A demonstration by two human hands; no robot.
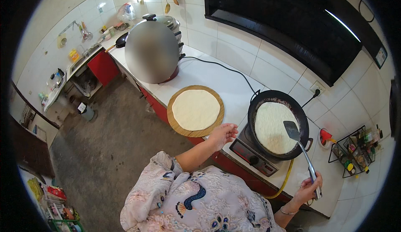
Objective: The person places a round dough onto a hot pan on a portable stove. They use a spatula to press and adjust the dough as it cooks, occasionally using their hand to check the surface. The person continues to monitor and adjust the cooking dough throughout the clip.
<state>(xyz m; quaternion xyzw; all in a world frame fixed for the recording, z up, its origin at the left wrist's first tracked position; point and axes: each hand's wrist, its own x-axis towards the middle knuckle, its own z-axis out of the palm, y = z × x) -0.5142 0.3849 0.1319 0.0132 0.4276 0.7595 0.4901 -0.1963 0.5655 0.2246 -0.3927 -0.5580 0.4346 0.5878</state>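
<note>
Plainly, the right hand point(310, 184) was closed around the far end of the spatula point(311, 166), a long hold that could let the blade twist and tear soft dough if pushed hard. A yellow hose point(287, 179) looped out past the edge of the surface point(238, 83), where a leg or sleeve might have snagged it. Nearby, the left hand point(222, 136) was empty, its fingers loosely curled, close to both the stove point(252, 154) and the wooden board point(174, 125); straying toward the hot side, it could have been burned. That board seemed to jut over the surface's edge, so a knock from the forearm might have tipped it and its raw dough round point(196, 110). Farther back, a black cord point(221, 67) ran close to the pan point(307, 127), and heat could have harmed it. As for the flatbread point(271, 121), it lay inside that pan on the stove, broad, roughly oval and mostly pale, faintly tan toward its near end, with a slightly uneven top. The blade covered part of its right side; its underside was hidden, so scorching could have gone unnoticed.
</note>
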